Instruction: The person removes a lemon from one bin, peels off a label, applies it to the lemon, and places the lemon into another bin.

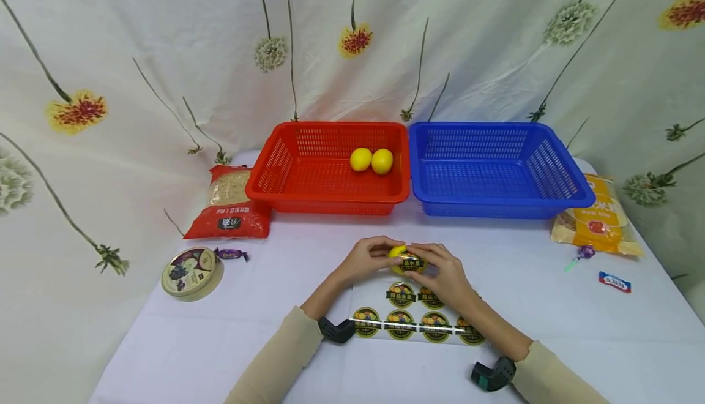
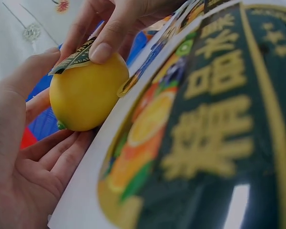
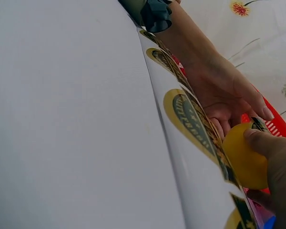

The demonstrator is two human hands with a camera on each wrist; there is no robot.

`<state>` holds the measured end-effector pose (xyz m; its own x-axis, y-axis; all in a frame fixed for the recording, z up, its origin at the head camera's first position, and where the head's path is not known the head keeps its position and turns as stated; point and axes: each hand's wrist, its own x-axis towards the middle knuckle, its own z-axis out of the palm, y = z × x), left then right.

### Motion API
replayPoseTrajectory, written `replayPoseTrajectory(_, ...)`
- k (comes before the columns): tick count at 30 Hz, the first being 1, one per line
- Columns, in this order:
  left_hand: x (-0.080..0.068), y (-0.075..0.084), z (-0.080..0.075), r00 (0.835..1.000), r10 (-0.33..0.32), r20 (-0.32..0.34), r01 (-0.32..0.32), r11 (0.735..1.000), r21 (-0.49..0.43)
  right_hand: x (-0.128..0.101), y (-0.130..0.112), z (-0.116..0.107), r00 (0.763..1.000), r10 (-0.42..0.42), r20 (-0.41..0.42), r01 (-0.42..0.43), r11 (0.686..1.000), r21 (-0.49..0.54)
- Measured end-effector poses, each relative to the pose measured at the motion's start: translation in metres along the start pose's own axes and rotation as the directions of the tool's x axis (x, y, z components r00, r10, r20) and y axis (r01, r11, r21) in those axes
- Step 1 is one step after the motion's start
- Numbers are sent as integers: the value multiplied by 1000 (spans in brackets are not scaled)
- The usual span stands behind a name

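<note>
A yellow lemon (image 1: 397, 251) is between both hands above a sheet of stickers (image 1: 370, 297). A dark round fruit sticker (image 1: 411, 262) lies on the lemon's upper side; in the left wrist view one edge of that sticker (image 2: 76, 58) stands off the peel. My left hand (image 1: 366, 259) holds the lemon from the left, fingers beneath it and thumb near the sticker's edge. From the right, my right hand (image 1: 447, 274) grips the lemon, its thumb (image 2: 105, 47) pressing on the sticker. The right wrist view shows the lemon (image 3: 245, 157) partly behind the right hand.
A red basket (image 1: 325, 205) with two lemons (image 1: 371, 160) stands at the back beside a blue basket (image 1: 501, 209). Left are a red food bag (image 1: 231, 219), a round tin (image 1: 191, 273) and a wrapped candy (image 1: 232, 254). Right are a yellow bag (image 1: 600, 223), a lollipop (image 1: 585, 252) and a small packet (image 1: 614, 281).
</note>
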<state>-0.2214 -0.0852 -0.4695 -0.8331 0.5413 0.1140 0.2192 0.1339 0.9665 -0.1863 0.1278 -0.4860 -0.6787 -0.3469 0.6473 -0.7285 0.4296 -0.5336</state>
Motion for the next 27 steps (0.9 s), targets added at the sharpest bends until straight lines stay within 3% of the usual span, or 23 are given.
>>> replayPoseTrajectory(4,-3,11,0,1000,13,-10,-12,1000,16,-1,-1,1,1000,25,1,-25,1000,6)
replayPoseTrajectory(9,1,-12,-1,999,38,-24,-38,999,13,-2,-1,0,997,74,14,-75,997,20)
replayPoseTrajectory(11,3,-18,-2,998,51,-23,-51,999,8,-3,-1,0,990,132,47,-135,989,59)
replayPoseTrajectory(14,2,-20,-2,997,76,-23,-76,997,-5,-4,0,-1,955,265,133,-288,936,201)
replayPoseTrajectory(17,2,-21,-3,993,114,-13,-114,993,-16,-2,0,-3,894,395,211,-446,827,342)
replayPoseTrajectory(19,2,-21,-3,993,120,-8,-120,992,-25,-1,1,-4,861,453,231,-508,774,379)
replayPoseTrajectory(22,3,-19,-3,996,94,0,-94,995,-33,0,1,-5,841,485,239,-541,747,387)
replayPoseTrajectory(27,4,-16,-3,1000,16,9,-15,998,-64,1,6,-7,838,478,262,-545,741,392)
